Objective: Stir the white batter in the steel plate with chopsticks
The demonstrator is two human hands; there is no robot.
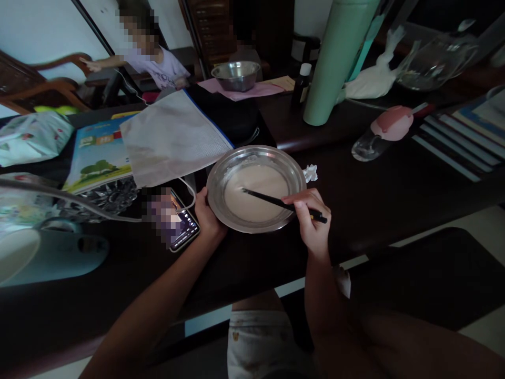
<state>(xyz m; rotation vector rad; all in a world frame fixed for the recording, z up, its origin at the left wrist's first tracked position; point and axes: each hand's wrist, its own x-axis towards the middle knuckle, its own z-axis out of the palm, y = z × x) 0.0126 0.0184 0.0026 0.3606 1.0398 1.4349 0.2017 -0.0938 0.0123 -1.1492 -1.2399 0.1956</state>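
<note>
A steel bowl (216,196) with a wide rim stands on the dark table, holding a pale, milky batter (256,202). Its left side is gripped by my left hand (209,216), whose fingers are partly hidden behind the rim. My right hand (313,218) is closed around black chopsticks (268,198), and their tips dip into the batter near its middle. Close to my left wrist lies a phone (181,226) with its screen lit. A crumpled white tissue (311,172) sits just past the bowl's right rim.
Behind the bowl lie a mesh pouch (173,139) and a picture book (100,150). A green flask (335,63), a dark bottle (302,84) and another steel bowl (236,76) stand farther back. At left is a light-blue jug (71,258). Two people are across the table.
</note>
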